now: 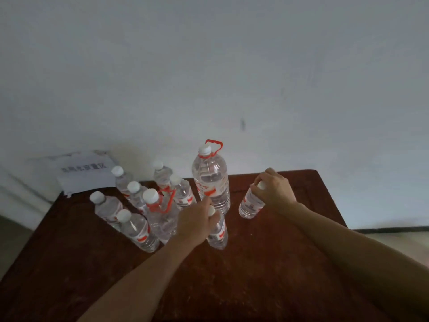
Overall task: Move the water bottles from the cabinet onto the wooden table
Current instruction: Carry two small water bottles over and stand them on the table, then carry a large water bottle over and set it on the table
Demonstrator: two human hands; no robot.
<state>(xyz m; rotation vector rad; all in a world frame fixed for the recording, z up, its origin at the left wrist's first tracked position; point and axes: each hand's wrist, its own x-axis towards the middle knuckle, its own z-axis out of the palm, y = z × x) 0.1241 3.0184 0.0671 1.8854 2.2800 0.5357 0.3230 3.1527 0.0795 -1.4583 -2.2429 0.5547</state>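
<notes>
On the dark wooden table point(255, 270) stand several clear water bottles with white caps and red-and-white labels. My left hand point(197, 221) grips the neck of a small bottle point(218, 233) near the table's middle. My right hand point(274, 189) is closed over the cap of another small bottle point(249, 205) further right; both bottles rest upright on the wood. Between and behind them rises a large bottle point(211, 180) with a red carry handle. A cluster of small bottles point(134, 228) and a second handled bottle point(160, 212) fills the left part.
A white paper sign point(86, 170) with printed characters leans at the table's back left corner against the pale wall point(232, 66). The table's right edge point(332, 198) drops off to a light floor with a dark strip.
</notes>
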